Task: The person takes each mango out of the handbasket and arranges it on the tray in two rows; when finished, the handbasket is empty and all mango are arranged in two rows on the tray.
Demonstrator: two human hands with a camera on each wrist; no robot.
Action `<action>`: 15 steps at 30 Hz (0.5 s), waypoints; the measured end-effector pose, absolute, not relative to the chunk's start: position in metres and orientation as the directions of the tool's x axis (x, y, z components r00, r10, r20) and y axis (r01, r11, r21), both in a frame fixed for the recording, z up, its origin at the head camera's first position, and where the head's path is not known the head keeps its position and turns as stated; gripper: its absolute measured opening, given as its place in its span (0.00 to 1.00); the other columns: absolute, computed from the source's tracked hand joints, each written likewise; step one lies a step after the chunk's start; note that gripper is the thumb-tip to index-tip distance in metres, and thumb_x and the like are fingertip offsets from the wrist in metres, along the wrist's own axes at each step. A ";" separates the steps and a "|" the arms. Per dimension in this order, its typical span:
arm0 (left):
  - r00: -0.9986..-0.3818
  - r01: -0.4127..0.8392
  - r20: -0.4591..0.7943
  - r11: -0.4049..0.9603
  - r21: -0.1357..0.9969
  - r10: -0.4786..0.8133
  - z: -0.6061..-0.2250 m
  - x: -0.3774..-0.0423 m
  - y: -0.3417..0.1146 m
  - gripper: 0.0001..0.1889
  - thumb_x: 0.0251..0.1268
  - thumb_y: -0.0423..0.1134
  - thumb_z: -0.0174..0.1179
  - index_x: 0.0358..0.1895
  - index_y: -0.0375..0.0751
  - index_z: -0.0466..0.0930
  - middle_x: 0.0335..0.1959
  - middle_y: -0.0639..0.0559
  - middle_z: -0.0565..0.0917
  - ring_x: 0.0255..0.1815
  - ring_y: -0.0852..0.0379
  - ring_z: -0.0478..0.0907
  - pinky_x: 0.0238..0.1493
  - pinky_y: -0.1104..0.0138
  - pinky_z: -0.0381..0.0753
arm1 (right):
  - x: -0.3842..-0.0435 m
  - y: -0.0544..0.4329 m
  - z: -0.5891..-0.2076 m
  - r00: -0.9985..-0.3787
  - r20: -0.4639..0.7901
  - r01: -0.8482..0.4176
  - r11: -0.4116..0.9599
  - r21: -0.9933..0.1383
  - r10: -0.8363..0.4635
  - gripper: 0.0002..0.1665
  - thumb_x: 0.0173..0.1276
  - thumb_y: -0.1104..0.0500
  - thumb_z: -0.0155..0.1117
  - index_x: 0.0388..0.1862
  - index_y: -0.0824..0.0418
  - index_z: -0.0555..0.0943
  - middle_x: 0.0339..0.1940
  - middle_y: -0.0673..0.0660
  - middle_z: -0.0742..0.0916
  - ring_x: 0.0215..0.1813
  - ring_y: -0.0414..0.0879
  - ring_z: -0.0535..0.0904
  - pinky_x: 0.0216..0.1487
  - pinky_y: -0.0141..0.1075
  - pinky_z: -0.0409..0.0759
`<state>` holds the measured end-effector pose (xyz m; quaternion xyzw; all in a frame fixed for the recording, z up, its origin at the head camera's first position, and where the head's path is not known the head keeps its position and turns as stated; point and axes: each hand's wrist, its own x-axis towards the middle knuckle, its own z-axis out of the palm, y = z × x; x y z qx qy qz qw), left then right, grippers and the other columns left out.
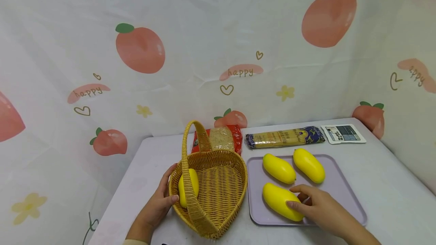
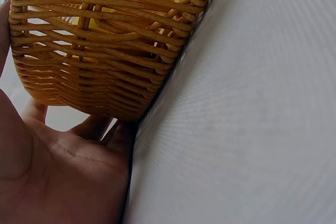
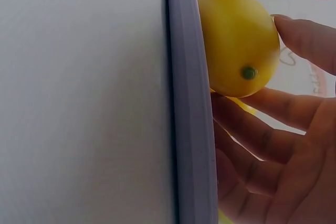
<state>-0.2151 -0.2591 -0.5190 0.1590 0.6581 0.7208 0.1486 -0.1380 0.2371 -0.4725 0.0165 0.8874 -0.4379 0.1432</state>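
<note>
My left hand holds the left side of a heart-shaped wicker basket, its thumb by the rim and its fingers against the outer wall. The woven wall is close up in the left wrist view. One yellow mango lies inside the basket, partly behind the handle. My right hand has its thumb and fingers about the end of the nearest mango on a lilac tray. In the right wrist view that mango shows a green stem spot between thumb and forefinger.
Two more mangoes, one on the left and one on the right, lie farther back on the tray. Behind stand a red food bag, a noodle pack and a white flat packet, near the printed curtain.
</note>
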 end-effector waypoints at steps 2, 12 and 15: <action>-0.907 -0.013 0.027 -0.091 0.996 0.421 -0.519 -0.215 -0.259 0.54 0.71 0.38 0.71 0.90 0.62 0.44 0.90 0.47 0.43 0.83 0.56 0.59 0.75 0.67 0.64 | -0.138 0.237 -0.473 -0.957 -0.273 0.154 0.624 -0.766 -0.099 0.33 0.72 0.42 0.78 0.66 0.63 0.84 0.39 0.51 0.85 0.39 0.48 0.81 0.39 0.44 0.83; -0.912 -0.018 0.023 -0.094 0.995 0.409 -0.521 -0.215 -0.259 0.54 0.70 0.37 0.71 0.90 0.62 0.45 0.89 0.47 0.44 0.83 0.55 0.59 0.75 0.67 0.64 | -0.138 0.237 -0.473 -0.953 -0.287 0.151 0.661 -0.735 -0.101 0.31 0.73 0.40 0.76 0.63 0.60 0.85 0.38 0.50 0.85 0.38 0.48 0.79 0.40 0.45 0.81; -0.910 -0.017 0.024 -0.094 0.995 0.413 -0.520 -0.215 -0.259 0.54 0.70 0.37 0.71 0.90 0.62 0.45 0.90 0.47 0.44 0.83 0.55 0.59 0.75 0.67 0.64 | -0.138 0.239 -0.473 -0.953 -0.284 0.146 0.665 -0.732 -0.103 0.31 0.73 0.40 0.76 0.63 0.60 0.85 0.39 0.50 0.86 0.39 0.48 0.79 0.40 0.45 0.82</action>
